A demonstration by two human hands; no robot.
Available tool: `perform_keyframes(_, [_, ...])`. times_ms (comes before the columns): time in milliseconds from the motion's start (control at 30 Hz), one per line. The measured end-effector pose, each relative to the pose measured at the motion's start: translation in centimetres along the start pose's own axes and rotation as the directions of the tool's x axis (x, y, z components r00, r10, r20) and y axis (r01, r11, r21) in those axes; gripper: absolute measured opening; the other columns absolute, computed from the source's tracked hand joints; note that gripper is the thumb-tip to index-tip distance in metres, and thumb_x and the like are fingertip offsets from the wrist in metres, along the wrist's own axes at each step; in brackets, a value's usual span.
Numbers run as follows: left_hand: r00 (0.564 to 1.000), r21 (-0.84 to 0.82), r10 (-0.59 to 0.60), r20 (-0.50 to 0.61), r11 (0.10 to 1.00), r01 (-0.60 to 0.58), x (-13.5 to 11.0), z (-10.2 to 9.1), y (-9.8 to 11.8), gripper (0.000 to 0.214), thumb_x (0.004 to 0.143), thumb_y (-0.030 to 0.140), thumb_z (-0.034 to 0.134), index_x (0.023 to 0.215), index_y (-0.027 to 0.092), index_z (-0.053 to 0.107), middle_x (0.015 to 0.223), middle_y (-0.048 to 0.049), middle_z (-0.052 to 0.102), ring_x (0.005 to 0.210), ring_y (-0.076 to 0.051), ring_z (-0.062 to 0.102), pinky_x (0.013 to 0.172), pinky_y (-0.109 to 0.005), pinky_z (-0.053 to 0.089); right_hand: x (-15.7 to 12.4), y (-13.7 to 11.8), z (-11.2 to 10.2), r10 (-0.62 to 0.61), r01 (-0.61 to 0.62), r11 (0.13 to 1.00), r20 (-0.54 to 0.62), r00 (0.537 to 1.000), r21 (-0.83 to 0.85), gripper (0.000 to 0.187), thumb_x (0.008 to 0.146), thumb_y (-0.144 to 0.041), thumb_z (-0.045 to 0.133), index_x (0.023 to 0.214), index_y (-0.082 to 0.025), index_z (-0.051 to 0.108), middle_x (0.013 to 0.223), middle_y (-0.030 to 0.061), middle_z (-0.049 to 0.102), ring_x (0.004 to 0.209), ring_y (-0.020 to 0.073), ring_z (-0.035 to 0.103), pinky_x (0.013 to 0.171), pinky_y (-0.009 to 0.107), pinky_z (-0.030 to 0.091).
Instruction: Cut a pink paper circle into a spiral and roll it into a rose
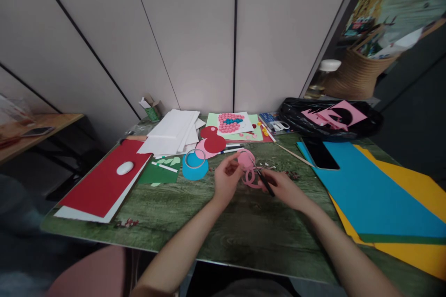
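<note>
My left hand pinches a pink paper disc by its left edge, just above the table. A narrow curled pink strip hangs below the disc, between my hands. In my right hand is a pair of dark-handled scissors, its pale blades pointing up and left against the disc's right edge. My fingers hide part of the scissors' handles, so how far the blades are apart is hard to see.
Left of my hands lie blue paper circles with a ring, green paper, red sheets and white sheets. A pink-and-blue dotted picture lies behind. Rightward are a phone, blue sheets and a black bag.
</note>
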State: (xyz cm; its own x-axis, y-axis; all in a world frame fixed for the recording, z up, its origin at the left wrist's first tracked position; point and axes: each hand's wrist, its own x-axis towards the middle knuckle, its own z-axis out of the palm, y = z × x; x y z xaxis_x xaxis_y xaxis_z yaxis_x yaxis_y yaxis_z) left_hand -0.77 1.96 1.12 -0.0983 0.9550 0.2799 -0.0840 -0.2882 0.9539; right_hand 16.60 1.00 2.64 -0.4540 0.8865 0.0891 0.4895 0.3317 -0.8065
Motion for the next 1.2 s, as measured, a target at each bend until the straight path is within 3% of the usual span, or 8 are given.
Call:
perform_keyframes(200, [1.0,0.009,0.011,-0.004,1.0,-0.01,0.0,-0.1,0.0,0.034,0.071,0.026,0.062,0.105,0.017,0.06,0.073,-0.002,0.059,0.063,-0.011,0.054,0.061,-0.023,0.046,0.1,0.6,0.2,0.011,-0.01,0.999,-0.003,1.0,0.034,0.022,0.08,-0.034,0.048,0.088,-0.017,0.058,0.078,0.003,0.062,0.066,0.015,0.051,0.057,0.024,0.037])
perform_keyframes(433, [0.997,0.04,0.037,-0.064,0.999,-0.035,0.2,-0.2,0.1,0.033,0.073,0.026,0.06,0.105,0.017,0.059,0.078,-0.0031,0.061,0.068,-0.011,0.056,0.065,-0.024,0.046,0.0,0.2,-0.2,-0.005,0.005,1.0,0.009,1.0,0.013,0.017,0.08,-0.028,0.047,0.074,-0.017,0.058,0.065,-0.0001,0.059,0.058,0.0129,0.048,0.053,0.022,0.033])
perform_keyframes(967, [0.978,0.053,0.093,-0.187,0.995,-0.085,0.7,-0.6,0.6,0.023,0.073,0.027,0.06,0.093,0.016,0.063,0.077,-0.0037,0.064,0.068,-0.012,0.056,0.064,-0.024,0.046,-0.1,-0.1,-0.8,-0.004,0.004,1.0,0.077,0.997,-0.011,0.016,0.079,-0.023,0.046,0.07,-0.017,0.058,0.066,-0.0004,0.06,0.061,0.0135,0.051,0.057,0.023,0.035])
perform_keyframes(1200, [0.996,-0.03,0.026,-0.084,0.999,-0.028,0.4,-0.3,0.2,0.031,0.072,0.027,0.062,0.101,0.017,0.059,0.075,-0.0021,0.06,0.068,-0.012,0.056,0.065,-0.024,0.045,0.0,0.1,-0.5,0.015,-0.015,1.0,0.025,1.0,0.009,0.016,0.079,-0.024,0.046,0.069,-0.017,0.056,0.063,-0.0003,0.058,0.059,0.0135,0.05,0.055,0.023,0.034])
